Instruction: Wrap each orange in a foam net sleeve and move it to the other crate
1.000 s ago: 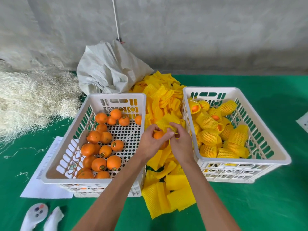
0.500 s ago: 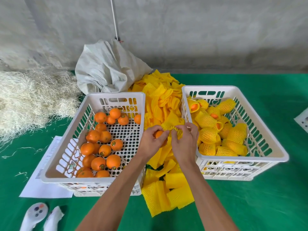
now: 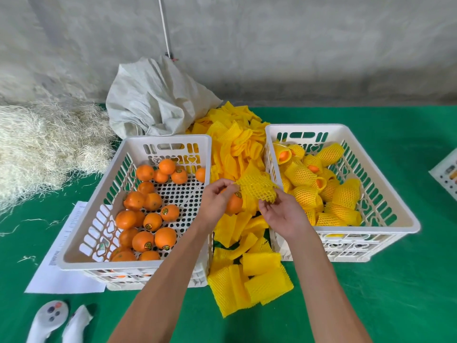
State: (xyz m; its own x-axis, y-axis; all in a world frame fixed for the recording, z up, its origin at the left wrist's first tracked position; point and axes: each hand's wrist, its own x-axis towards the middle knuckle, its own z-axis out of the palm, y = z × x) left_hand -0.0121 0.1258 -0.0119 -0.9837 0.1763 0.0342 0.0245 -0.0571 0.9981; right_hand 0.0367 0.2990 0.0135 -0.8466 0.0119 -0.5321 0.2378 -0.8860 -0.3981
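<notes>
An orange (image 3: 234,203) sits gripped in the left hand (image 3: 217,203), held above the gap between two white crates, while the right hand (image 3: 284,215) pinches one edge of a stretched yellow foam sleeve (image 3: 258,186) just beside the fruit; the left fingertips hold the sleeve's other edge. The sleeve hangs open, touching the orange's upper side but not yet over it. Below the hands, a heap of loose sleeves (image 3: 249,276) runs down the middle of the green table (image 3: 395,293). The left crate (image 3: 99,262) holds bare oranges; the right crate (image 3: 400,214) holds wrapped ones. A grey sack (image 3: 158,100) slumps at the table's far edge.
</notes>
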